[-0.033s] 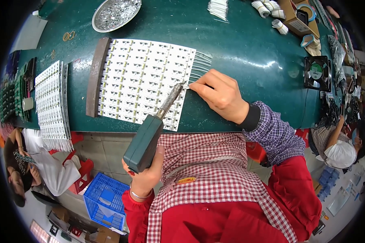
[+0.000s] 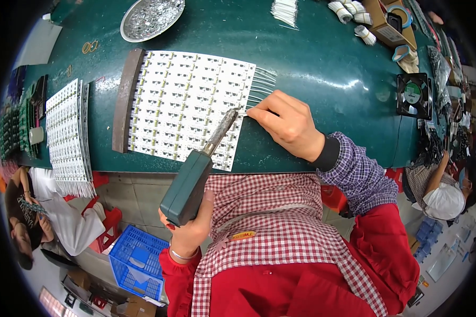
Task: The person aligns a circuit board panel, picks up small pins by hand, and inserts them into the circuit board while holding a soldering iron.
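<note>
A white circuit board panel [image 2: 190, 105], covered with rows of small parts, lies on the green table. Several short white wires [image 2: 263, 79] stick out from its right edge. My left hand [image 2: 193, 227] is wrapped round the dark green body of a soldering gun [image 2: 184, 185]. The gun's metal tip reaches the panel's right edge, close to my right fingertips. My right hand [image 2: 288, 124] is closed in a pinch at that edge, on what looks like the end of a white wire, mostly covered by the fingers. A brown bar [image 2: 127, 100] lies along the panel's left edge.
A metal bowl of silvery bits [image 2: 152, 20] stands at the back. Stacked wired panels [image 2: 69, 132] lie at left. A bundle of white wires [image 2: 284, 11], a cardboard box [image 2: 388, 26] and a black fan [image 2: 413, 95] are farther right. Other people sit at both sides.
</note>
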A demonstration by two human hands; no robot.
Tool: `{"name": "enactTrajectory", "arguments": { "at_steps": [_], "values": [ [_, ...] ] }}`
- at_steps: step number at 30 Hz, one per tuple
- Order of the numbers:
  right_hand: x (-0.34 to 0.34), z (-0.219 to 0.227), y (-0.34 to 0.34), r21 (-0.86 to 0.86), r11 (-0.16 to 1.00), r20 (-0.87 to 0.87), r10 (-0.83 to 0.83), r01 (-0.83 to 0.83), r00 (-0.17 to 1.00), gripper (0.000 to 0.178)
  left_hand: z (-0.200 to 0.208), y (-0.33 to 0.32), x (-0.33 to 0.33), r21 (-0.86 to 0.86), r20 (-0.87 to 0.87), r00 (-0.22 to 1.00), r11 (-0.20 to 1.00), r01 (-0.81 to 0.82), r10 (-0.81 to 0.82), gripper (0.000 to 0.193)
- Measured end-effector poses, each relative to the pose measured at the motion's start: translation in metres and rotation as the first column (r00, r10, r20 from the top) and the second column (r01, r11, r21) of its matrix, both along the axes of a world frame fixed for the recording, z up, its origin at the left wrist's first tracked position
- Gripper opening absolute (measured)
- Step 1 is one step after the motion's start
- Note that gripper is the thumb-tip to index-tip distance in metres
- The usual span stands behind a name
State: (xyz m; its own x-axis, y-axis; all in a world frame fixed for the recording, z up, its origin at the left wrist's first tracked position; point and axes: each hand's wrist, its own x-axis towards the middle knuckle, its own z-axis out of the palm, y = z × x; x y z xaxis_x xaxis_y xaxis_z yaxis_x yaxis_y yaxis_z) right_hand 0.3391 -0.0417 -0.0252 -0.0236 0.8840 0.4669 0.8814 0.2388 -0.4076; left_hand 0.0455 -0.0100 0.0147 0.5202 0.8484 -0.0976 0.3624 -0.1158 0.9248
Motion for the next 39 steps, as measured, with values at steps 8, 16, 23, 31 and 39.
{"name": "enactTrajectory", "arguments": {
  "at_steps": [8,16,23,31,39],
  "values": [
    [-0.001,-0.001,0.000,0.009,1.000,0.002,-0.001,0.001,1.000,0.019,0.000,0.001,0.012,0.072,0.028,0.998,0.996,-0.052,0.050,0.026],
    [-0.001,0.000,0.001,0.016,1.000,0.008,-0.008,0.008,1.000,0.018,0.000,0.004,0.022,0.123,0.087,0.994,0.990,-0.073,0.062,0.014],
    [0.000,-0.002,0.002,0.044,0.999,-0.004,0.013,-0.013,1.000,0.023,-0.001,0.000,0.015,0.157,0.045,0.996,0.984,-0.087,0.081,0.016],
    [-0.001,0.000,0.002,0.056,0.998,-0.011,0.009,-0.008,1.000,0.022,0.000,-0.010,-0.005,-0.084,0.030,0.996,0.993,-0.086,0.089,0.041],
    [-0.004,0.003,-0.006,0.072,0.997,0.038,-0.031,0.028,0.999,0.019,0.001,-0.013,-0.004,0.007,0.052,0.995,0.997,-0.081,0.081,0.043]
  ]
}}
